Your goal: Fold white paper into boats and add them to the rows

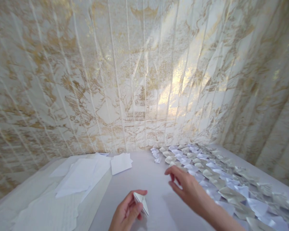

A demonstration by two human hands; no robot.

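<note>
My left hand (pixel 128 211) is closed around a small folded white paper piece (pixel 142 202), pinched between thumb and fingers low in the middle of the view. My right hand (pixel 185 186) hovers just to the right of it, fingers loosely curled and apart, holding nothing. It is over the near edge of a spread of several folded white paper shapes (pixel 221 179) laid in rows on the white table (pixel 146 179).
A small stack of square white sheets (pixel 121 163) lies at the back centre. Larger white sheets (pixel 82 176) overlap on the left side. A cream and gold curtain (pixel 135 73) hangs right behind the table and wraps round the right.
</note>
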